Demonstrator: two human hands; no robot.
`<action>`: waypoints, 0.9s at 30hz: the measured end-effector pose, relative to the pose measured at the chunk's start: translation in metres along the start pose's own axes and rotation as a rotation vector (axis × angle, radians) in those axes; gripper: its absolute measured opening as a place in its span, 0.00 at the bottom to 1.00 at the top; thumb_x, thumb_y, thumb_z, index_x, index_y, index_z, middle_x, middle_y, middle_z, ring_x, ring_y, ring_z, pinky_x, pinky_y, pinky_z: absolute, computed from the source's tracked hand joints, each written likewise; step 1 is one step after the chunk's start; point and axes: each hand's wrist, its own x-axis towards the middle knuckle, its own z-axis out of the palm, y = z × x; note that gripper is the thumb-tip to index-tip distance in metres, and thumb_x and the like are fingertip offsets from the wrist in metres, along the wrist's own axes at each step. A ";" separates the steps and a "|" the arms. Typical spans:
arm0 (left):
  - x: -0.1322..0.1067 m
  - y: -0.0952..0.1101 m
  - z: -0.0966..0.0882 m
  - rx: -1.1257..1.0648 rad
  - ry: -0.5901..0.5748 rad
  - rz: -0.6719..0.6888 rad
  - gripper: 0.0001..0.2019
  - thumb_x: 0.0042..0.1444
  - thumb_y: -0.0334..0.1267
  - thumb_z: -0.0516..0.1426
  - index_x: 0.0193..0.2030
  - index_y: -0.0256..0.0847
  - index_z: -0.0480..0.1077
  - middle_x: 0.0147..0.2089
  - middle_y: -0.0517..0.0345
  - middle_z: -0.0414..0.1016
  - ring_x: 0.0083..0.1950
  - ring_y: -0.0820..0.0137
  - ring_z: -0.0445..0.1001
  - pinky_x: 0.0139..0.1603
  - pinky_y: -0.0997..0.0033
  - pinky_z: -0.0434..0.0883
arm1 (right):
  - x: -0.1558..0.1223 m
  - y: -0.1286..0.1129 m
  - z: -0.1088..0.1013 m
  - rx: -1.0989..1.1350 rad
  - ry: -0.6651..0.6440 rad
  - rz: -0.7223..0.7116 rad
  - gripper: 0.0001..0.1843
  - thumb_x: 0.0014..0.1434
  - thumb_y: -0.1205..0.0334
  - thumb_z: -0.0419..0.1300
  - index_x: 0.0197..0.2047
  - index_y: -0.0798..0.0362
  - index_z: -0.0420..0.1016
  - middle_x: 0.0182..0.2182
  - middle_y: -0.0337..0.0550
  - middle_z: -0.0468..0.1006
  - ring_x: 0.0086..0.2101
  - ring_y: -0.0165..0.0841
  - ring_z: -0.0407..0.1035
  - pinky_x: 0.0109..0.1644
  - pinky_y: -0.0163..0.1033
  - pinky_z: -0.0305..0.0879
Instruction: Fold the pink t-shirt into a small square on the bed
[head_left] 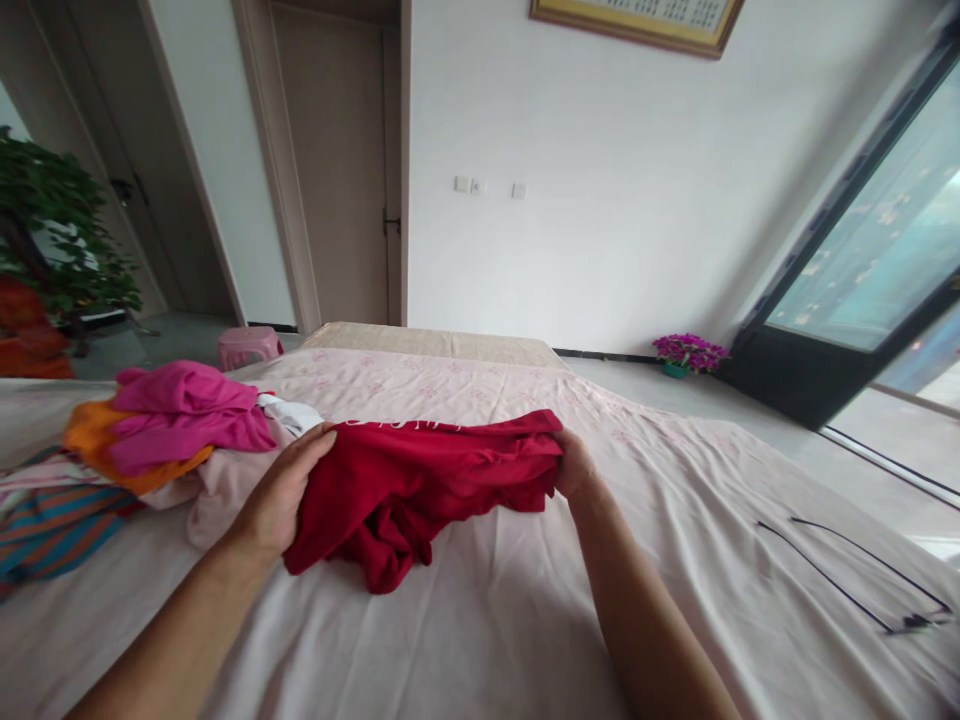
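Observation:
A dark red garment (420, 485) lies bunched on the pale pink bed sheet (525, 620) in front of me. My left hand (281, 490) grips its left edge, fingers stretched along the cloth with the thumb underneath. My right hand (574, 465) is closed on the garment's right end, its fingers tucked into the fabric. The cloth hangs slack between both hands and touches the sheet below.
A pile of clothes sits at the left: a magenta piece (187, 410), an orange one (97, 435), a striped one (52, 525). A black cable (855, 565) lies on the sheet at right. Beyond the bed are a pink stool (247, 345), a door, potted flowers (686, 355) and a glass door.

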 end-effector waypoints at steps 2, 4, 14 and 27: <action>0.012 -0.008 -0.001 0.234 -0.071 0.026 0.18 0.51 0.54 0.59 0.38 0.41 0.72 0.38 0.57 0.79 0.45 0.61 0.76 0.50 0.65 0.71 | 0.003 0.011 0.004 -0.084 0.024 0.086 0.09 0.56 0.59 0.60 0.27 0.54 0.74 0.23 0.45 0.80 0.28 0.37 0.76 0.36 0.38 0.74; 0.018 -0.023 0.001 0.458 -0.146 0.077 0.19 0.54 0.55 0.55 0.40 0.41 0.72 0.41 0.55 0.79 0.48 0.61 0.75 0.53 0.65 0.69 | 0.006 0.021 0.006 -0.135 0.050 0.142 0.09 0.57 0.60 0.59 0.28 0.54 0.74 0.22 0.45 0.79 0.28 0.37 0.76 0.35 0.38 0.74; 0.040 -0.040 0.027 0.879 -0.375 0.098 0.09 0.50 0.42 0.55 0.28 0.42 0.74 0.29 0.55 0.79 0.33 0.63 0.76 0.35 0.68 0.67 | 0.020 0.052 -0.037 -0.371 0.194 0.013 0.11 0.55 0.61 0.63 0.42 0.54 0.76 0.32 0.44 0.81 0.26 0.30 0.74 0.26 0.31 0.68; 0.168 0.053 -0.096 0.741 0.521 0.444 0.16 0.54 0.44 0.57 0.45 0.35 0.74 0.49 0.40 0.76 0.57 0.48 0.70 0.63 0.39 0.59 | 0.026 0.064 -0.046 -0.368 0.253 -0.057 0.14 0.47 0.64 0.64 0.40 0.53 0.77 0.32 0.42 0.80 0.26 0.27 0.72 0.27 0.30 0.68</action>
